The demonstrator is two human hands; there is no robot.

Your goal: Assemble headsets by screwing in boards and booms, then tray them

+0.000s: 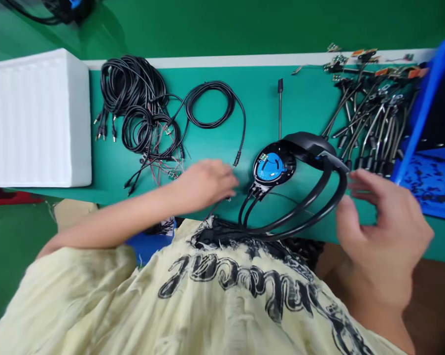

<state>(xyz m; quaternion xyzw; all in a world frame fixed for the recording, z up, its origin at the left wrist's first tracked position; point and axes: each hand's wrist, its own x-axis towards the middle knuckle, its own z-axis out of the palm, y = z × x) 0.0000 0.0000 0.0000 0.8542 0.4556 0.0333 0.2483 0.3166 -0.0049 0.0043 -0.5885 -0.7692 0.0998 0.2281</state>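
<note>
A black headset lies in front of me, with one ear cup [272,167] turned up to show a blue inside and a small circuit board. Its microphone boom [280,108] points away from me, and its twin-tube headband [318,197] curves toward my shirt. My right hand [387,222] is beside the headband, thumb and fingers apart; whether it touches is unclear. Left of the ear cup, my left hand [209,183] hovers by the end of a coiled black cable [211,103]. Its fingers are blurred, and thin wires show below it.
Bundled black cables [131,88] with plugs and bare wires lie at left, beside a white foam box [30,118]. Several microphone booms [377,118] with small boards are piled at right, next to a blue tray [407,148]. A white strip [222,61] runs along the back.
</note>
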